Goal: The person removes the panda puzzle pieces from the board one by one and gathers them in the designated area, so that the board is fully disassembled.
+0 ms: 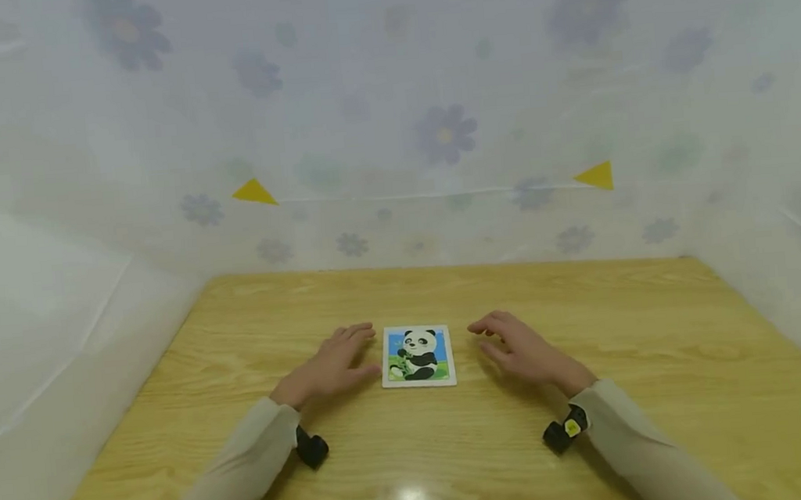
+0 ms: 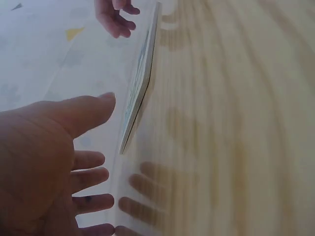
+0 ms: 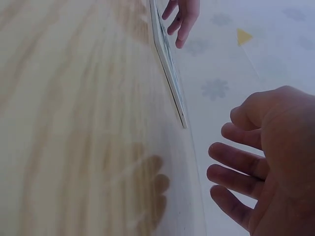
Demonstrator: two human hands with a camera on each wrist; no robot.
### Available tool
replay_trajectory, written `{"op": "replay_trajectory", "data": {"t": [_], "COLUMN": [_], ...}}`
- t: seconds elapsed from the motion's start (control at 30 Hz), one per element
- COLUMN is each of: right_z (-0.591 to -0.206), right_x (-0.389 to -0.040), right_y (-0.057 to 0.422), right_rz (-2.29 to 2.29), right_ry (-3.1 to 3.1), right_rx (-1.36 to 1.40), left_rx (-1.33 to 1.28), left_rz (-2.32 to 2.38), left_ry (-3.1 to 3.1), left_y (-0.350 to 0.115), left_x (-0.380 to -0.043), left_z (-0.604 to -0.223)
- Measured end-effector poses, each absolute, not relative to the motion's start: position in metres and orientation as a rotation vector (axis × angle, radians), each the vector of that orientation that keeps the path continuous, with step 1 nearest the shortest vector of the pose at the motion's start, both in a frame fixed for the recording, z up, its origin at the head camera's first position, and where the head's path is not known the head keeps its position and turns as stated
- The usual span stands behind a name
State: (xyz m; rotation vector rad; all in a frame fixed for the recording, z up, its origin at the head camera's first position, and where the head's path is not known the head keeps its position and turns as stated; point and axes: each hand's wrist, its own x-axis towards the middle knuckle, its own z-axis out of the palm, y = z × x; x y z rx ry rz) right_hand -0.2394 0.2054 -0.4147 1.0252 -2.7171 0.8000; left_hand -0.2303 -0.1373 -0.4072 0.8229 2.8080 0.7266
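Note:
A square panda picture board (image 1: pixel 417 356) with a white border lies flat on the wooden table (image 1: pixel 416 453). Seen edge-on in the left wrist view, the board (image 2: pixel 142 81) is thin. My left hand (image 1: pixel 335 365) is just left of it, fingers extended and thumb pointing at its edge, holding nothing. To the right of the board, a little farther off, my right hand (image 1: pixel 525 352) has loosely bent fingers around no object. In the right wrist view, a gap separates the right hand (image 3: pixel 266 157) from the board (image 3: pixel 167 64).
White flower-patterned sheeting (image 1: pixel 391 125) walls the table's back and both sides. Two yellow triangles (image 1: pixel 255 192) are on the back sheet, one left and one right. Black wrist cameras (image 1: pixel 312 448) sit at both cuffs, close to the tabletop.

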Motion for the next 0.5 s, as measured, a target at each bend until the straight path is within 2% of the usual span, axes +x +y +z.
{"op": "replay_trajectory", "data": {"t": [0.5], "right_z": [-0.414], "right_x": [-0.258], "right_y": [0.177], "right_rz": [0.886], "right_ry": [-2.737], "right_rx": [1.079], "left_rx": [0.891], "left_rz": [0.863], "left_ry": [2.799], "left_y": [-0.132], "left_x": [-0.243], "left_z": [-0.426]}}
